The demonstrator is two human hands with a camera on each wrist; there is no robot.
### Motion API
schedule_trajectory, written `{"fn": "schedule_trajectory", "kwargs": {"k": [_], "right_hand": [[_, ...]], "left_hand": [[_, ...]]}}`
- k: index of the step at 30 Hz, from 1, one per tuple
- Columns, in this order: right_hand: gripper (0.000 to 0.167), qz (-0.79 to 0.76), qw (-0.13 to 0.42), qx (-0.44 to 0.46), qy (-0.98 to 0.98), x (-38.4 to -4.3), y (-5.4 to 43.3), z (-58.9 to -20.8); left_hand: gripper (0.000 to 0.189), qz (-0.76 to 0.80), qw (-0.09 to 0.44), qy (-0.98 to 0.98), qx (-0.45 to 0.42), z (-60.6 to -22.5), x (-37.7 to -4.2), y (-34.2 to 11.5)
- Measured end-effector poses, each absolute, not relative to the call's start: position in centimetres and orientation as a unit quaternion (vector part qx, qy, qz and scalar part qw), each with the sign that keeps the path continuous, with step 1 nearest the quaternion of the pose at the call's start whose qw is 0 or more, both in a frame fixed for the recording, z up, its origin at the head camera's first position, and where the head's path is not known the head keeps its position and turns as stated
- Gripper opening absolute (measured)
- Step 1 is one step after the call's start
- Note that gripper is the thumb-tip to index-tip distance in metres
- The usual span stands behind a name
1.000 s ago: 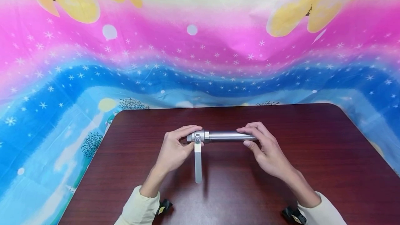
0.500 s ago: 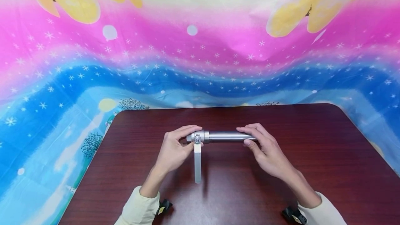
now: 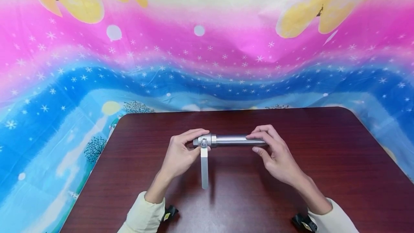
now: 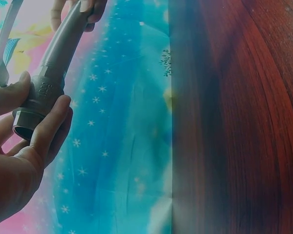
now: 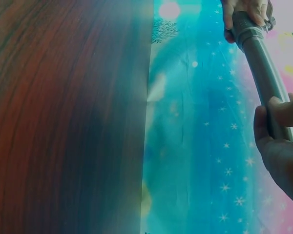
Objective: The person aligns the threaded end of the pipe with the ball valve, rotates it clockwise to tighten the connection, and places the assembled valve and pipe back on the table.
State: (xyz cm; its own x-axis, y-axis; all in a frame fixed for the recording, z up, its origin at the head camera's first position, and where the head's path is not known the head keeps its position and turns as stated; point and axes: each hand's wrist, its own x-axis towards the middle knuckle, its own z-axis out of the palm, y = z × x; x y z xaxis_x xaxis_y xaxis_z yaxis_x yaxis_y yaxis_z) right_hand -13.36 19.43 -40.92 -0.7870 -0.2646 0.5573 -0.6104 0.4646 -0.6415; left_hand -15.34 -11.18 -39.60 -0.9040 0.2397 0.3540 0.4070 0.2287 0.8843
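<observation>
A silver ball valve (image 3: 205,140) with a long flat lever (image 3: 204,170) is joined to a smooth metal pipe (image 3: 231,140), which lies level across the head view. My left hand (image 3: 180,154) grips the valve body between thumb and fingers. The lever hangs toward me from the valve's stem. In the left wrist view, the valve's open threaded end (image 4: 27,124) shows between thumb and fingers. My right hand (image 3: 277,155) holds the pipe's far right end. Thumb and fingers lie on opposite sides of the pipe in the right wrist view; its very end is hidden.
Below the hands is a dark red-brown wooden table (image 3: 245,204) with rounded far corners. A printed cloth (image 3: 207,53) with pink, blue and snowflake patterns hangs behind and beside it. Small black clips (image 3: 169,213) sit near both sleeves.
The fingers of my right hand have shifted and lifted slightly on the pipe, and its thumb sits a little lower. The left hand and valve stay nearly still.
</observation>
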Motion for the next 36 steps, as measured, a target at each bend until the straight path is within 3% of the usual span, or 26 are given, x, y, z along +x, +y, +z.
{"fn": "schedule_trajectory", "kwargs": {"k": [21, 32, 36], "right_hand": [[0.047, 0.424, 0.202, 0.274, -0.839, -13.36, 19.45, -40.69], [0.064, 0.448, 0.171, 0.266, -0.836, -13.12, 19.18, -41.04], [0.061, 0.446, 0.185, 0.268, -0.834, -13.12, 19.07, -41.01]], "left_hand": [[0.048, -0.584, 0.073, -0.781, -0.210, -39.33, -15.19, -11.34], [0.049, -0.576, 0.083, -0.783, -0.220, -39.44, -15.19, -11.22], [0.050, -0.582, 0.082, -0.779, -0.218, -39.44, -15.19, -11.22]]}}
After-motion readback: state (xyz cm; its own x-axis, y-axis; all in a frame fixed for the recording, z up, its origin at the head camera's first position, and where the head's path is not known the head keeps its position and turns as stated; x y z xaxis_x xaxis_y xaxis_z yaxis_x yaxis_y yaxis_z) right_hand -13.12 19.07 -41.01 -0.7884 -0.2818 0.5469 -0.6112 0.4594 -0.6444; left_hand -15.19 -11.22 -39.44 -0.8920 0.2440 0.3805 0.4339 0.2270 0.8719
